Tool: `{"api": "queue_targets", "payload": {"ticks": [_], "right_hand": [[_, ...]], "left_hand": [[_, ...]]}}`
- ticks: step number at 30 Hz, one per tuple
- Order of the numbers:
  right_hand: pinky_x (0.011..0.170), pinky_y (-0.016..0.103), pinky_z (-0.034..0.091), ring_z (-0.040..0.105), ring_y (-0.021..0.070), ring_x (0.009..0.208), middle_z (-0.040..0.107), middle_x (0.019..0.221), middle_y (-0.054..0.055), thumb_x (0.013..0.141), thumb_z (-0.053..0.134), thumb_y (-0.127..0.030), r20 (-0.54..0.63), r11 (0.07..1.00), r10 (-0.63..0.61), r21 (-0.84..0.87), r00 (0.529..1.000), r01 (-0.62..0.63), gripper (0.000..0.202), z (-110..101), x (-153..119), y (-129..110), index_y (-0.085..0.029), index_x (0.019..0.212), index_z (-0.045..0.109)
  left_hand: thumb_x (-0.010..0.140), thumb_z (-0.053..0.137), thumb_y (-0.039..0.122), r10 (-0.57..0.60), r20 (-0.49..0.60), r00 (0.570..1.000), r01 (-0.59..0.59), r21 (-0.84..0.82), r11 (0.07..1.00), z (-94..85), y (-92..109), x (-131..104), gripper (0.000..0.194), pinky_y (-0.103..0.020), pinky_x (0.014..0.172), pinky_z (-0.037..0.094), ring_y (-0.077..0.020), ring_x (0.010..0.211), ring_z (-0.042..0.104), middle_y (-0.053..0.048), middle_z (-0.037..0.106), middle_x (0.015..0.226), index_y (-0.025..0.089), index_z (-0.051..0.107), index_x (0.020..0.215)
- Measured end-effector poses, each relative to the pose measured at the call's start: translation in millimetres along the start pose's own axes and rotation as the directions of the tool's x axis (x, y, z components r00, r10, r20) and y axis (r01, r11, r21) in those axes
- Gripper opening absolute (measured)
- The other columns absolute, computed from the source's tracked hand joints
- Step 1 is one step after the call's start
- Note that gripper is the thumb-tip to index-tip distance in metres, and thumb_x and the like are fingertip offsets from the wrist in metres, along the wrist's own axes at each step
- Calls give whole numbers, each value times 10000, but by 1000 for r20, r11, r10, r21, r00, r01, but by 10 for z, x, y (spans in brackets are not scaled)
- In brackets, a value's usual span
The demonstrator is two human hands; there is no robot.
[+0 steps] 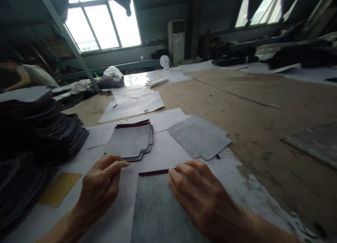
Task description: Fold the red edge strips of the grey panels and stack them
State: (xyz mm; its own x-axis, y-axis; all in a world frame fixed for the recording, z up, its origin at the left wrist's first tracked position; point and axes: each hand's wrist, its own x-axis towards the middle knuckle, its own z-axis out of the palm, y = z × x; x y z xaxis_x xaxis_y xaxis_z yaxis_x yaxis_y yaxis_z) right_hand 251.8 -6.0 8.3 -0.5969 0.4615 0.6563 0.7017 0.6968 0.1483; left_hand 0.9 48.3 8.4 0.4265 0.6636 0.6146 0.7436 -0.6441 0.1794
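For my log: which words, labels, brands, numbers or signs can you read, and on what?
No text can be read.
White cabinet: marks, too blurred to read.
Plastic bag: faint marks, too blurred.
Poster-like wall patch: too dark and blurred.
Gray sheet under the right hand: no text visible.

Right fingers (187, 172) on grey panel (156, 208)

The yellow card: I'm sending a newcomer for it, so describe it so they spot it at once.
Find the dark stacks at the left edge. Between the nearer stack and the left hand, on white paper, lies the yellow card, flat and four-sided; its color sets it apart from the dark stacks and gray pieces nearby.
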Motion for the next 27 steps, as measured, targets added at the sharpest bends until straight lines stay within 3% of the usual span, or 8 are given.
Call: {"api": "queue_targets", "payload": {"ticks": [5, 10, 14, 21, 27], "right_hand": [[658, 294, 436, 534, 166, 763, 624, 803, 74, 804, 385, -49, 1, 955, 295, -21, 955, -295, 279, -255, -294, 173, -121, 873, 644], [610, 289, 432, 529, 167, 701, 611, 769, 73, 791, 400, -54, 104, 955, 297, -57, 949, -293, 312, -249, -424, 260, -111, 1002, 622], [621, 323, 446, 524, 189, 708, 613, 799, 92, 779, 360, -27, 152, 966, 255, -81, 955, -245, 374, -233, -454, 254, -71, 1073, 587], [617, 334, 438, 509, 195, 713, 604, 814, 85, 781, 364, -16, 195, 973, 226, -81, 954, -214, 367, -250, -497, 277, -61, 1077, 576], [679, 344, 431, 491, 198, 766, 588, 863, 74, 724, 402, -11, 285, 955, 290, -25, 914, -295, 366, -220, -466, 295, -93, 1035, 576]], "left_hand": [[797, 509, 184, 122, 121, 985, -98, -183, 978, 181, 460, 306, 209, -301, 671, 477, -162, 778, 556, -64, 568, 908, 189, 627, 969], [750, 552, 158, 104, 244, 964, -15, -342, 940, 540, 816, 531, 222, -327, 676, 496, -172, 772, 567, -54, 590, 856, 200, 656, 941], [740, 552, 119, 72, 206, 976, 11, -375, 927, 701, 868, 551, 216, -304, 656, 494, -159, 745, 569, -39, 595, 806, 205, 670, 899], [808, 501, 135, 86, 157, 984, -15, -405, 914, 798, 927, 497, 194, -281, 596, 479, -137, 682, 536, -40, 568, 739, 187, 677, 870], [798, 425, 47, 157, 152, 976, -79, -423, 903, 800, 933, 469, 285, -279, 617, 491, -139, 722, 519, -54, 560, 788, 172, 655, 911]]}}
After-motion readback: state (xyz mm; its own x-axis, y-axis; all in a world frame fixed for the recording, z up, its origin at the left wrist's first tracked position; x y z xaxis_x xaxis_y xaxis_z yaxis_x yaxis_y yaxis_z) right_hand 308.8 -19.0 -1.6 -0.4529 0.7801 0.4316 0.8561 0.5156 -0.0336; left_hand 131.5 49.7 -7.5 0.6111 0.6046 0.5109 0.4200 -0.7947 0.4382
